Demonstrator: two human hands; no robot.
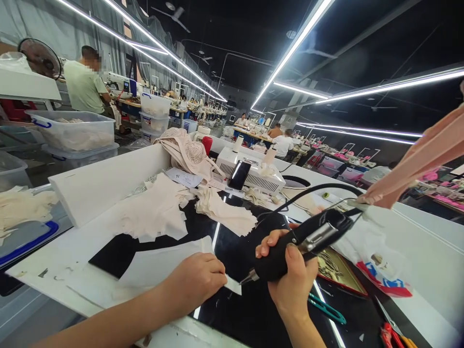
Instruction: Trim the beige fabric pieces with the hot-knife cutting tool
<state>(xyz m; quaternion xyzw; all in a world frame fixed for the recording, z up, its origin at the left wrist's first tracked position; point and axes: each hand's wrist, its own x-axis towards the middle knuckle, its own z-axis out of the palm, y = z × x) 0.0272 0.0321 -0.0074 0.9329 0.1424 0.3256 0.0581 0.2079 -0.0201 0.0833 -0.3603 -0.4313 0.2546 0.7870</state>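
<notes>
Here your right hand [290,270] is closed around a black handheld cutting tool [300,244], fingers wrapped over the top of the grip and thumb along its near side. The tool's long axis runs diagonally: its metal tip [249,277] points down and to the left, toward the work surface, while the rear end rises up and to the right, where a black cable [311,191] leaves it and arcs back across the table. The tip sits just beside the right edge of a white fabric piece [163,263]; contact cannot be confirmed.

Your left hand [197,280] lies knuckles up, fingers curled together, pressing on that white fabric piece, just left of the tool tip. The fabric lies flat on the glossy black tabletop [246,314], with the tool above and to the right of it.

Beige fabric scraps [159,210] are piled further back on the table. A white machine [253,174] with a dark phone [239,175] leaning on it stands behind them. Teal-handled scissors [326,309] lie near your right wrist. A person in a pale green shirt [85,84] stands at far left.
</notes>
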